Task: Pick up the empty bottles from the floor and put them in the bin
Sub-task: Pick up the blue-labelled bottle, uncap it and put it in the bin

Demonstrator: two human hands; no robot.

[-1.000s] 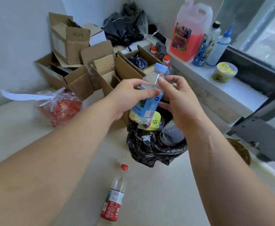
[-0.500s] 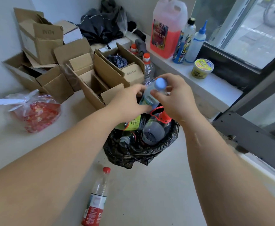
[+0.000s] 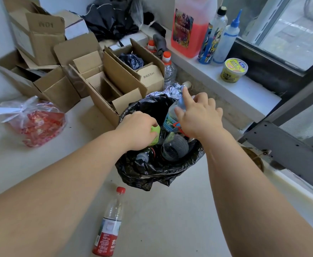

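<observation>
The bin (image 3: 152, 175), lined with a black bag, stands on the floor and holds several empty bottles. A clear bottle with a blue label (image 3: 171, 117) leans on top of them, its neck towards the ledge. My right hand (image 3: 198, 115) hovers over it with fingers spread, thumb and index finger on either side of the neck. My left hand (image 3: 139, 132) is inside the bin's rim, fingers curled on a green-labelled bottle (image 3: 156, 133). A red-labelled bottle with a red cap (image 3: 109, 225) lies on the floor in front of the bin, between my forearms.
Open cardboard boxes (image 3: 100, 78) crowd the floor behind the bin. A clear bag of red stuff (image 3: 38, 125) lies at the left. Two orange-capped bottles (image 3: 167, 69) stand by the boxes. The window ledge (image 3: 244, 89) carries a pink jug (image 3: 189, 28), squeeze bottles and a yellow tub (image 3: 233, 70).
Both hands lowered the blue-labelled bottle into the bin. My right hand opened off its cap, and my left hand slid from it down to the green-labelled bottle.
</observation>
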